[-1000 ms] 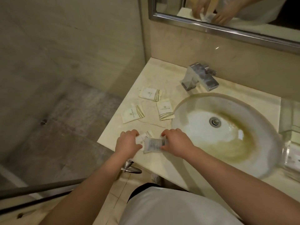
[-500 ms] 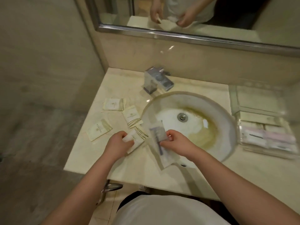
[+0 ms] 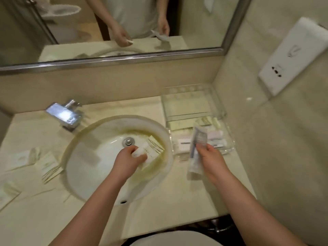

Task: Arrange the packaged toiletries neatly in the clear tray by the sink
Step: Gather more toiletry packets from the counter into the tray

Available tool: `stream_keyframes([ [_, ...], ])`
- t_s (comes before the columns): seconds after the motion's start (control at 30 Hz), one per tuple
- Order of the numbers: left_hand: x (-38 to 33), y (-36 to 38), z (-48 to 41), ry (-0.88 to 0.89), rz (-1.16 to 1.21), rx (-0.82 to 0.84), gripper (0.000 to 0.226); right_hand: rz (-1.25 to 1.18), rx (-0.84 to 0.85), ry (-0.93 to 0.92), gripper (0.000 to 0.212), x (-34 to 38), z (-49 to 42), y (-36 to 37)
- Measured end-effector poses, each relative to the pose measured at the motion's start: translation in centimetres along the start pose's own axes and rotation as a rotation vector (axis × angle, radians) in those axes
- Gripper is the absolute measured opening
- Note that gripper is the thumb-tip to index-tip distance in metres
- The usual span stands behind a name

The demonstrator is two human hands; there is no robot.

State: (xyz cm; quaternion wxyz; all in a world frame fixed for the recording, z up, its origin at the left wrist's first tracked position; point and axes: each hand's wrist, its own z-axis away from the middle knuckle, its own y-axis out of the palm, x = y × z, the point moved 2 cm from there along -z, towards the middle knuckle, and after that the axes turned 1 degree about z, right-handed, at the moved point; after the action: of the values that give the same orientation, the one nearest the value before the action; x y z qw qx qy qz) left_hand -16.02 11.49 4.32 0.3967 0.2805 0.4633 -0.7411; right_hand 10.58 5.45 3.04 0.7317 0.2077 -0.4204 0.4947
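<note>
Loose sachets: three flat cream paper sachets (image 3: 50, 166) with gold stripes, on the counter left of the round white sink basin (image 3: 71, 148); blurred.
Left hand (image 3: 126, 161): over the basin, fingers clenched round one more gold-striped cream sachet (image 3: 152, 148).
Right hand (image 3: 211, 157): just right of the basin, pinching one long clear toothbrush packet (image 3: 198, 139), blue brush inside.
Clear plastic tray (image 3: 186, 105): right of the basin; white and pink packets in its near half, count unclear.

On my feed, my bare left forearm (image 3: 99, 201) and right forearm (image 3: 239, 201) reach forward from the bottom edge. My left hand (image 3: 130, 158) is curled, gripping a white paper sachet with gold stripes (image 3: 152, 148). My right hand (image 3: 209, 154) pinches a long clear plastic packet with a blue toothbrush (image 3: 198, 137), held nearly upright.
</note>
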Motion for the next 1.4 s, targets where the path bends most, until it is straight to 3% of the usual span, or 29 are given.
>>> stream_keyframes([
  [0.1, -2.8, 3.1, -0.8, 0.021, -0.033, 0.022, 0.015, 0.085, -0.001, 0.049, 0.021, 1.5, -2.7, -4.0],
  [0.2, -4.5, 5.0, -1.6, 0.033, -0.072, 0.056, 0.016, 0.384, -0.015, -0.117, 0.016, 5.2, -5.2, -5.4],
  [0.37, -5.8, 6.3, -3.2, 0.060, -0.112, 0.102, 0.014, 1.101, 0.361, -0.294, 0.017, 10.3, -8.7, -2.7],
  [0.43, -6.0, 6.6, -3.7, 0.055, -0.099, 0.119, 0.013, 1.251, 0.411, -0.307, 0.019, 11.5, -9.6, -1.3],
  [0.7, -5.6, 8.0, -5.6, 0.042, -0.139, 0.169, 0.013, 1.593, 0.340, -0.488, 0.036, 11.2, -12.0, 1.0],
  [0.87, -5.6, 8.6, -6.2, 0.042, -0.160, 0.192, 0.016, 1.633, 0.291, -0.567, 0.027, 9.8, -12.1, 1.6],
  [1.07, -6.2, 9.2, -6.8, 0.085, -0.193, 0.210, 0.015, 1.399, 0.118, -0.758, 0.028, 9.1, -11.5, 0.9],
  [1.27, -7.7, 11.3, -7.0, 0.114, -0.274, 0.206, 0.022, 1.400, 0.270, -0.636, 0.028, 7.8, -11.9, 0.6],
  [1.4, -7.9, 12.5, -6.9, 0.143, -0.352, 0.126, 0.025, 1.176, 0.156, -0.688, 0.028, 7.0, -11.6, -1.1],
])
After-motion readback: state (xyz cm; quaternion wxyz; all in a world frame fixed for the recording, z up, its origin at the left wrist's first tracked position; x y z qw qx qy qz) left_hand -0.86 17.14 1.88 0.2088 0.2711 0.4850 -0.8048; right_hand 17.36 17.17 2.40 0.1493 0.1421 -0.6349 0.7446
